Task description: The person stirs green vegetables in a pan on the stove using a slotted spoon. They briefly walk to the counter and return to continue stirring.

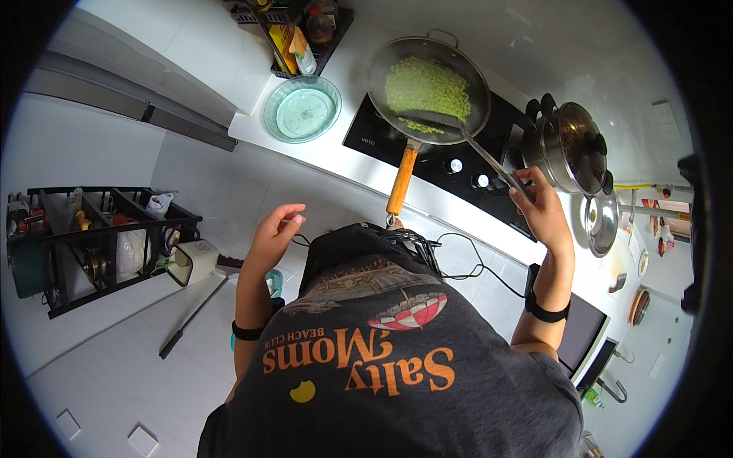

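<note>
My right hand (537, 197) grips the handle of a long spatula (487, 154), whose dark blade rests inside a wok (378, 109). Small green pieces, perhaps beans or peas, form a heap of food (426, 86) behind the blade, with a few more in front of it. Toward me points the wok's wooden handle (403, 180), which neither hand touches. My left hand (278, 235) hangs in the air to the left of that handle, fingers apart and slightly curled, holding nothing.
The wok sits on a black glass cooktop (366, 129) with two visible knobs. Left of it stands a clear plastic bowl (302, 109), beside a black rack (338, 40) of bottles and packets. A steamer pot (544, 149) and a metal lid (601, 223) are at right. Black cables (469, 252) hang before me.
</note>
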`<state>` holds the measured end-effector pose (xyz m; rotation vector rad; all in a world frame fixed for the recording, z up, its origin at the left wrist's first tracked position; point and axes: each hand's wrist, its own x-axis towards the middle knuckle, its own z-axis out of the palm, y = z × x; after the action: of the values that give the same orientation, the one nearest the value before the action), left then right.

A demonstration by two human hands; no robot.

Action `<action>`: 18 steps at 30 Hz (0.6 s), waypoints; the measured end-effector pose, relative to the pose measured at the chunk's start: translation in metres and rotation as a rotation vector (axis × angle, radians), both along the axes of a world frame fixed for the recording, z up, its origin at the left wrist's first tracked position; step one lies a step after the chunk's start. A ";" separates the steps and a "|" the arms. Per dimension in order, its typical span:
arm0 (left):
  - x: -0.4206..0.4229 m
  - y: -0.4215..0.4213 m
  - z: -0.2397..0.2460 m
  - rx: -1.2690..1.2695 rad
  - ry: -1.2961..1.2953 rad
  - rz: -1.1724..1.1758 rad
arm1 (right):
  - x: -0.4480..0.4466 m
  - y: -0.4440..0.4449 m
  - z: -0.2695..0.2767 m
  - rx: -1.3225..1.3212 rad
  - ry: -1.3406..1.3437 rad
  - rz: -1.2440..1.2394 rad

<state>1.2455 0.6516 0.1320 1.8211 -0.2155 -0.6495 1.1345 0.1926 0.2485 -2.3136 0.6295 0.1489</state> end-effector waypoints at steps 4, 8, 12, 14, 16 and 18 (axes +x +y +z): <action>0.002 -0.004 0.000 -0.001 0.011 -0.002 | 0.002 0.007 0.006 -0.117 0.018 0.048; 0.003 -0.005 -0.001 -0.001 0.011 -0.007 | 0.013 0.015 -0.016 -0.228 0.017 0.054; 0.002 -0.005 -0.003 -0.006 0.006 0.005 | 0.021 0.023 -0.045 -0.259 -0.034 0.043; 0.000 -0.003 -0.002 0.007 0.009 0.012 | 0.027 0.024 -0.058 -0.256 -0.030 0.034; -0.001 -0.003 0.001 0.019 0.018 0.020 | 0.033 0.027 -0.072 -0.266 -0.071 0.025; -0.003 -0.003 0.004 0.031 0.032 0.032 | 0.040 0.027 -0.083 -0.273 -0.061 0.006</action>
<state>1.2427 0.6489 0.1361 1.8389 -0.1552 -0.6629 1.1742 0.2193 0.1653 -2.5715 0.6455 -0.0060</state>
